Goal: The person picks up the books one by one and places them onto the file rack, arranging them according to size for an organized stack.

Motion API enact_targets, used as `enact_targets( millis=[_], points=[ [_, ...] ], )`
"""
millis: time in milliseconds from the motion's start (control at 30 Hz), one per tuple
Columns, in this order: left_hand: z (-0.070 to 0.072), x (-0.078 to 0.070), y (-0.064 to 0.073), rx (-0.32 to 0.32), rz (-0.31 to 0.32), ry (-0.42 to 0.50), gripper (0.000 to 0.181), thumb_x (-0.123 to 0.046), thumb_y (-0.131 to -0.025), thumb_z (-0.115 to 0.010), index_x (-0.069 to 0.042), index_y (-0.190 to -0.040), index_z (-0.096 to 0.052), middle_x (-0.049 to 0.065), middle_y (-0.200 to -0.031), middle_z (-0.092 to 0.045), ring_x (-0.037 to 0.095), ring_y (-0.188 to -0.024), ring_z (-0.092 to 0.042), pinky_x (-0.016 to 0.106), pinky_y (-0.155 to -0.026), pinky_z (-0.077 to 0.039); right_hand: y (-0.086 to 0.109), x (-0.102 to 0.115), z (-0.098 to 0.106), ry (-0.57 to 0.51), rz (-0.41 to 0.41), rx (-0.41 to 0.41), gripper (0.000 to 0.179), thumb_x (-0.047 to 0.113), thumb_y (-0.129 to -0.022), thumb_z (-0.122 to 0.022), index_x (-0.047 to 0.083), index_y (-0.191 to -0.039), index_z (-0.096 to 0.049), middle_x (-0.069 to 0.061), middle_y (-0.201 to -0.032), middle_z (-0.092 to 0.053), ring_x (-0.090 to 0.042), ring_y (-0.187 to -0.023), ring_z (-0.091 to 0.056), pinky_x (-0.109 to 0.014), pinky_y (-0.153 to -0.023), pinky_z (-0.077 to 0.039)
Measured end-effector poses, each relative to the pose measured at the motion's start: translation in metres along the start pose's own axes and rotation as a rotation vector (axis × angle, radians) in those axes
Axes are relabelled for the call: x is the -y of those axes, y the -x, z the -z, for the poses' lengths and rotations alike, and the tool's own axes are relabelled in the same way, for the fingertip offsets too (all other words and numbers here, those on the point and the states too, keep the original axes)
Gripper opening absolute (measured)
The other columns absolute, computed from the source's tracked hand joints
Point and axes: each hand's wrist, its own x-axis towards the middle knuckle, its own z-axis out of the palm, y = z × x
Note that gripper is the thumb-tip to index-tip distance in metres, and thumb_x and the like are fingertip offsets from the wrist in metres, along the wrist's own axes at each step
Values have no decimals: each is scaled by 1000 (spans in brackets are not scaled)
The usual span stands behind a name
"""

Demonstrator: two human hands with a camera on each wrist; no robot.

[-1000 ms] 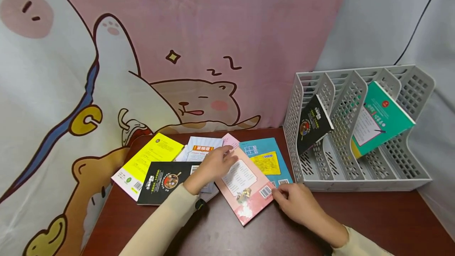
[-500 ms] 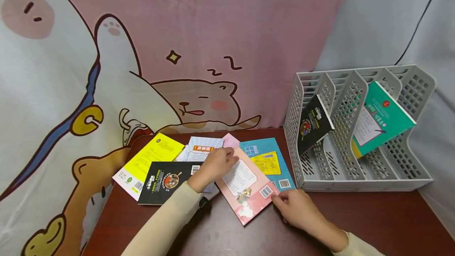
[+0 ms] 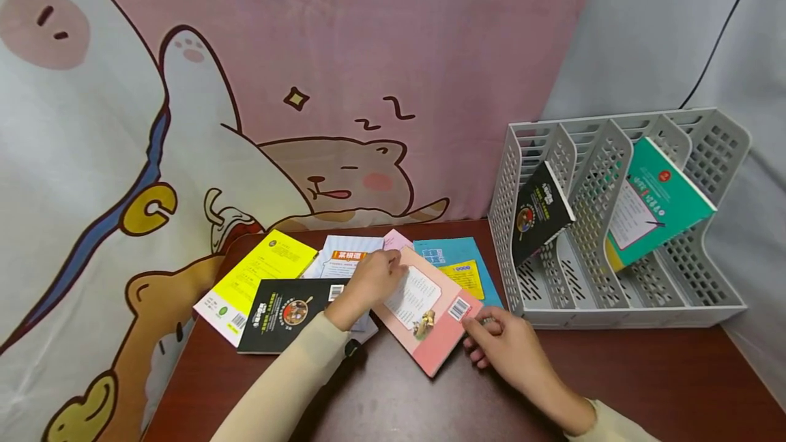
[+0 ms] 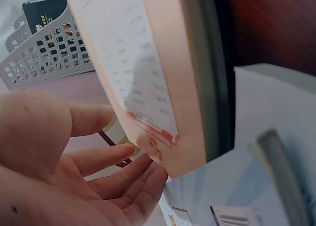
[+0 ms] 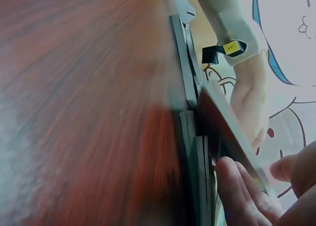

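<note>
A pink book (image 3: 424,309) lies over the pile, its near side tilted up off the table. My right hand (image 3: 510,350) pinches its near right corner, thumb on top and fingers beneath, as the right wrist view shows. At the far left edge of that book, my left hand (image 3: 373,280) rests with loosely bent fingers; in the left wrist view its fingertips (image 4: 157,174) touch the book's edge. Under and behind the pink book lies a blue book (image 3: 479,258) with a yellow panel.
Left of it are a black book (image 3: 276,319), a yellow book (image 3: 270,261) and a pale book (image 3: 353,247). A grey file rack (image 3: 614,319) on the right holds a black book (image 3: 540,213) and a green book (image 3: 666,200). A printed curtain (image 3: 460,87) hangs behind.
The pink book's near edge has risen off the pile and shifted slightly right, raised by my right hand. My left hand has hardly moved.
</note>
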Motion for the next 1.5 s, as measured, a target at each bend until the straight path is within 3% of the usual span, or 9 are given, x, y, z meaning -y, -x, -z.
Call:
enact_targets(
  millis=[133,367,500,700,867,1067,1167,1333,1500],
  points=[
    [1,1,0,-21,-17,24,24,-25,-108,-69,-6,-94,-69,5,-75,-52,19,-70,-47,33,-64,-37,-4,5,-5,-85,6,3,25,21,-107,-75,6,-123,-63,-13,-91,-83,-28,-66,-80,-38,-61,-67],
    [6,-2,5,-82,-19,106,38,-25,-109,-67,-2,-138,-73,13,-110,-76,22,-94,-67,43,-85,-57,-11,15,-5,-132,68,32,26,14,-117,-51,7,-141,-44,-28,-122,-78,-23,-75,-81,-41,-68,-69],
    [10,-8,8,-106,-20,116,38,-26,-110,-64,-3,-139,-71,14,-110,-73,26,-95,-66,43,-85,-56,-16,22,2,-83,129,4,31,17,-119,-44,6,-148,-40,-29,-132,-75,-17,-78,-79,-38,-67,-67],
    [17,-19,11,-172,-19,195,47,-25,-109,-65,-2,-150,-66,16,-126,-75,30,-110,-77,47,-95,-64,-23,33,21,-28,250,-36,36,17,-120,-39,3,-153,-38,-29,-125,-74,-13,-73,-73,-37,-64,-64],
    [24,-26,13,-213,-33,278,53,-26,-109,-63,2,-155,-60,18,-127,-73,32,-110,-78,47,-96,-65,-28,45,37,-8,363,-47,38,17,-121,-37,-3,-153,-38,-32,-122,-73,-9,-76,-72,-32,-63,-61],
    [30,-32,20,-222,1,386,65,-45,-114,-57,-6,-165,-48,17,-131,-74,29,-113,-75,50,-103,-62,-34,57,50,-89,413,-24,41,19,-121,-36,-6,-154,-39,-36,-128,-70,-9,-83,-75,-32,-66,-64],
    [32,-38,24,-219,6,459,63,-51,-114,-53,-13,-164,-47,16,-122,-75,26,-106,-73,50,-99,-60,-38,61,55,-136,437,-11,42,21,-122,-35,-6,-154,-40,-26,-125,-73,-12,-81,-77,-34,-65,-65],
    [35,-50,31,-224,-9,577,56,-46,-113,-59,-18,-159,-43,11,-117,-69,22,-104,-70,47,-98,-55,-44,65,58,-221,408,-21,44,29,-122,-36,-1,-155,-40,0,-108,-76,-17,-74,-76,-37,-59,-64],
    [33,-62,38,-256,-2,670,54,-35,-109,-68,-20,-155,-44,10,-114,-68,20,-94,-73,43,-90,-56,-48,66,54,-188,322,-35,46,36,-121,-41,6,-156,-34,-1,-99,-72,-17,-73,-77,-37,-61,-64]
  ],
)
